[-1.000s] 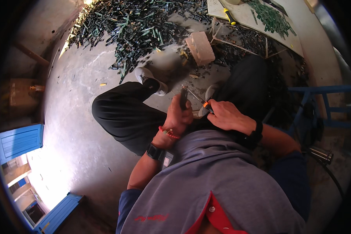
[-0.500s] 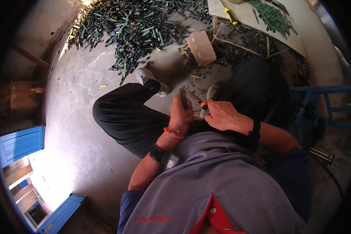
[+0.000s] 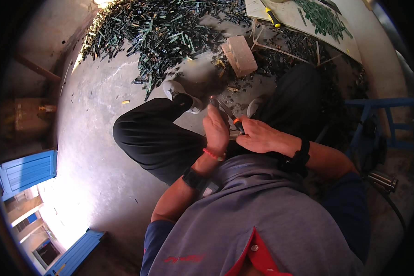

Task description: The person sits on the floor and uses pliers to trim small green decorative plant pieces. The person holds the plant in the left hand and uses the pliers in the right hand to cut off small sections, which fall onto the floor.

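A thin dark strip (image 3: 224, 109) slants from the hands up and left, over the floor (image 3: 96, 138) between the knees. The right hand (image 3: 258, 136) pinches an orange-handled tool (image 3: 238, 125) against it. The left hand (image 3: 215, 130) is curled shut around the strip's lower end.

Strong daylight is admitted at the lower left, where the concrete floor (image 3: 96, 184) is washed out in glare. The upper part is lit evenly, and a soft shadow is cast beneath the bent legs. Straight edges are bowed by the fisheye lens, and the rim is swallowed by a black vignette. Slight blur is seen on the hands.
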Demonstrator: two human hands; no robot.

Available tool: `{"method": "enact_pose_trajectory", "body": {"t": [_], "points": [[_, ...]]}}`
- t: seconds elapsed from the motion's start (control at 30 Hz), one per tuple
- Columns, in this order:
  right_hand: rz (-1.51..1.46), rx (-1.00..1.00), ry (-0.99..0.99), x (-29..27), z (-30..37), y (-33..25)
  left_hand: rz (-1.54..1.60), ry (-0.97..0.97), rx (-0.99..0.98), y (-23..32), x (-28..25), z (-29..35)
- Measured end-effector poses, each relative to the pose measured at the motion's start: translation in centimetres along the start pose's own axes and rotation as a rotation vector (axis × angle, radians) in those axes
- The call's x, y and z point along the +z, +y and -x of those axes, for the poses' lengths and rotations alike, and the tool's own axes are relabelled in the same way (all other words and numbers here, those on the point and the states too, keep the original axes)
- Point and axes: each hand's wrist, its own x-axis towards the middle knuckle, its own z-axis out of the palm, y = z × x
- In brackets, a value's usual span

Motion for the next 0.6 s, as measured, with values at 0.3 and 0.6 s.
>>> {"method": "enact_pose_trajectory", "body": {"t": [0.3, 0.6], "points": [[-0.219, -0.018, 0.047, 0.6, 0.3, -0.5, -0.162, 0.023, 0.119, 1.8, 0.6, 0.6], [0.033, -0.237, 0.419, 0.6, -1.6, 1.2, 0.016, -0.101, 0.048, 5.0, 0.6, 0.8]]}}
